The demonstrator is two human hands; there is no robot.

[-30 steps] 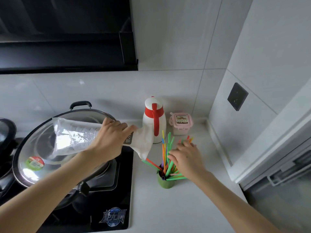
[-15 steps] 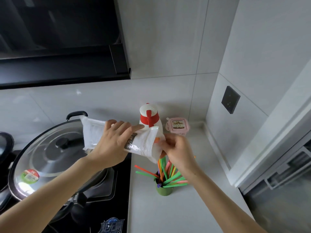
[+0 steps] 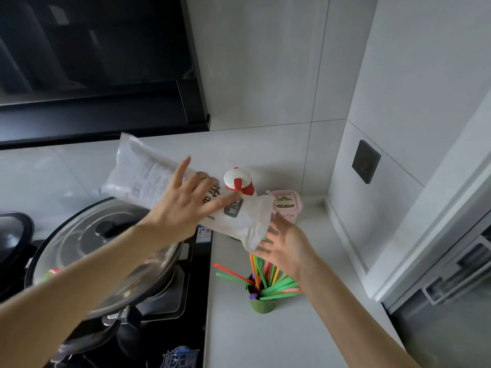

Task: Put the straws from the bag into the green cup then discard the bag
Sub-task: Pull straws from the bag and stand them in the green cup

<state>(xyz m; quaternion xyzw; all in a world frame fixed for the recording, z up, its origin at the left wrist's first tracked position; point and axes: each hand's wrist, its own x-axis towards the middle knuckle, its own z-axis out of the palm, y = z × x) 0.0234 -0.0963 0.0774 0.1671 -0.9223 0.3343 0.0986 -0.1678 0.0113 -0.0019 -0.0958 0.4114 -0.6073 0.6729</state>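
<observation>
A clear, crinkled plastic bag [image 3: 148, 176] with printed text hangs tilted in the air above the stove edge, its open end pointing down to the right. My left hand [image 3: 183, 208] lies across its middle with the fingers spread, holding it up. My right hand [image 3: 285, 245] is at the bag's lower open end, fingers apart and touching the plastic. Just below stands the small green cup [image 3: 261, 305] on the counter, with several coloured straws [image 3: 276, 286] fanning out of it. I see no straws inside the bag.
A white and red thermos [image 3: 237, 181] and a pink lidded box [image 3: 287, 205] stand behind the bag by the wall corner. A glass-lidded wok [image 3: 93, 251] sits on the black stove [image 3: 170, 341] at left. The grey counter [image 3: 265, 341] runs toward me; a cabinet rises at right.
The bag has been lifted and tilted steeper. My left hand's fingers have spread out on it. My right hand has let go of the bag's mouth and opened beneath it.
</observation>
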